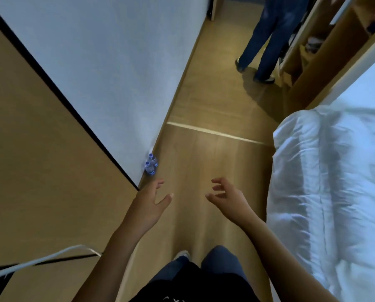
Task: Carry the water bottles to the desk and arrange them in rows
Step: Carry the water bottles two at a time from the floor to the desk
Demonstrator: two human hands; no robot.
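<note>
Both hands empty, fingers loosely spread: left hand (150, 202), right hand (224, 196). Two water bottles (151, 164) upright on floor by wall (touching), ahead-left; left hand nearer.

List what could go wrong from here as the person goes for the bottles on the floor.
1. The two small clear plastic water bottles with blue caps stand touching in the corner by the white wall; grabbing one may topple the other.
2. Both the left hand and right hand are empty; taking both bottles in one hand risks a drop.
3. Another person's legs stand ahead; carrying that way could mean a collision.
</note>
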